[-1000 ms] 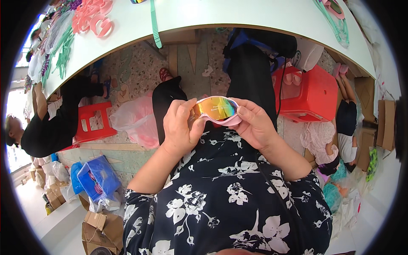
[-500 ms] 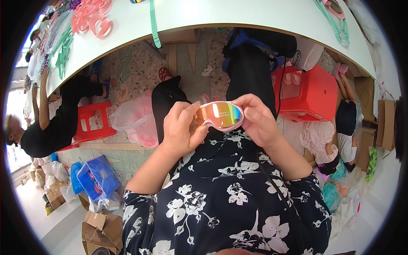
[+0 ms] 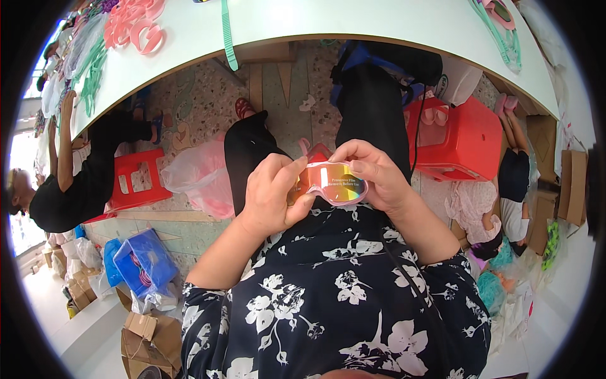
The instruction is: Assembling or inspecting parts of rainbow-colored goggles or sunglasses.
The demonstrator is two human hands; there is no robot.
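A pair of swimming goggles with a pale pink frame and mirrored orange-yellow lenses is held up in front of my lap. My left hand pinches its left end, thumb below and fingers above, covering part of that lens. On the other side my right hand grips the right end, with the thumb and fingers closed at the upper edge. Small print shows on the right lens. Behind the frame, a reddish-pink part rises between my hands; what it is I cannot make out.
Ahead curves a white table bearing coral-pink straps, a green strap and, at the right, another pair of goggles. Red stools stand on both sides. A co-worker sits at the left, near a blue crate.
The goggles have tipped so their lenses face me more fully, and the print reads larger. My right fingers have shifted inward along the top edge.
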